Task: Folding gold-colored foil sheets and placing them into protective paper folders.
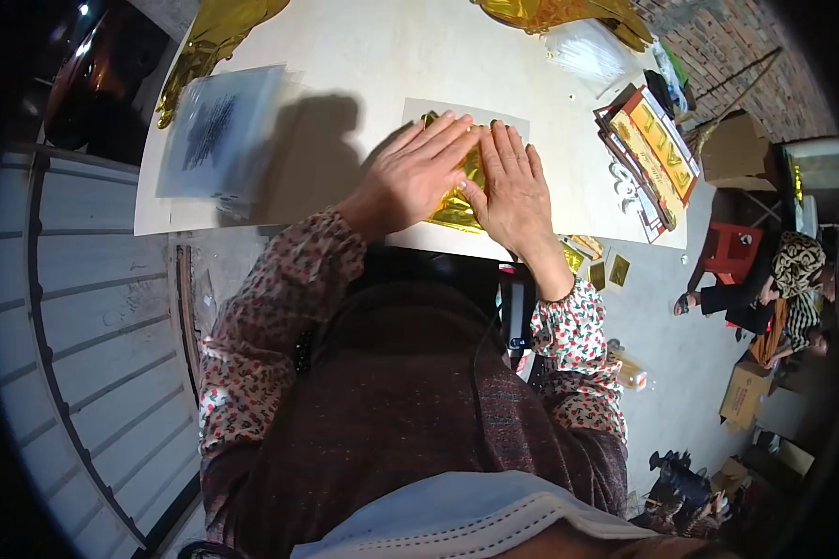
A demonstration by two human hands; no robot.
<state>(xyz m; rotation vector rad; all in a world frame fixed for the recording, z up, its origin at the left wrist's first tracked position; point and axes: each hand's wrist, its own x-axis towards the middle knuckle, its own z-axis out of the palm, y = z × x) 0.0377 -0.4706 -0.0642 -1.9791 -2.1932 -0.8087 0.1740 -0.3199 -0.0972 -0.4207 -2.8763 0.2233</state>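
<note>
My left hand (410, 177) and my right hand (515, 196) lie flat, fingers stretched out and pointing away from me. Both press on a shiny gold foil piece (457, 214) near the table's front edge, with their thumbs close together. Most of the foil is hidden under my palms and fingers, so its full shape does not show. A grey rectangular sheet (508, 110) shows beyond my fingertips, beneath the foil. Neither hand grips anything.
Clear plastic bags (219, 135) lie stacked at the left of the pale table (364, 56). Gold foil heaps (555, 13) sit at the far edge. Printed cards (653, 154) and clear plastic (587, 51) lie at right. People (783, 289) are beyond, near a red stool (729, 250).
</note>
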